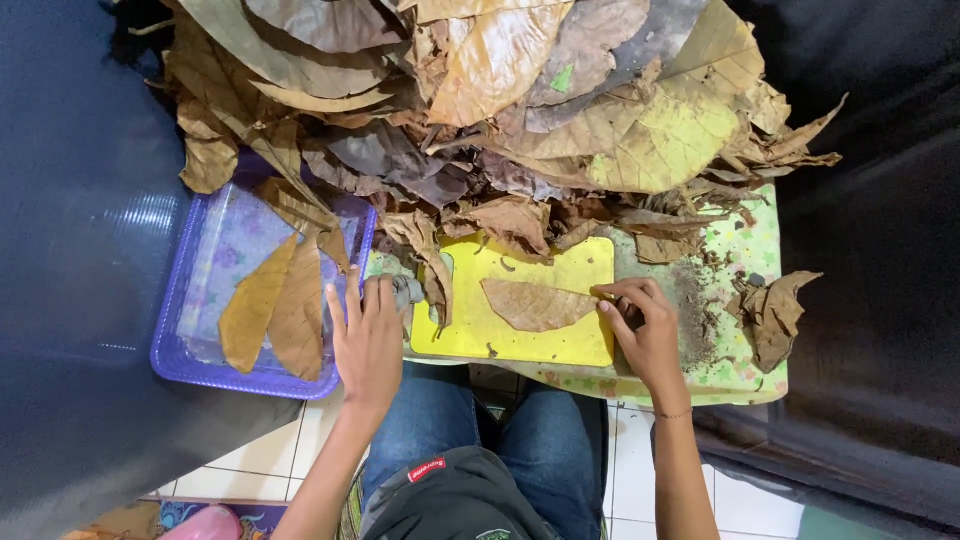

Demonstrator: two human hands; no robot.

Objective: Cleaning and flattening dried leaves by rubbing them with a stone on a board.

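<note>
A dry brown leaf (535, 305) lies flat on a yellow cutting board (545, 345) on a small green patterned table (745, 370). My right hand (645, 325) pinches the leaf's right tip against the board. My left hand (368, 335) rests at the table's left edge, fingers over a small grey object (405, 290) that is mostly hidden. Beside it stands a purple tray (195, 300) holding two or three flat tan leaves (275, 310).
A big heap of dry brown and yellowish leaves (520, 110) covers the far half of the table. A crumpled leaf (775, 315) hangs at the right edge near dark crumbs (692, 305). My jeans-clad knees (500, 440) are under the table; white floor tiles (300, 450) lie below.
</note>
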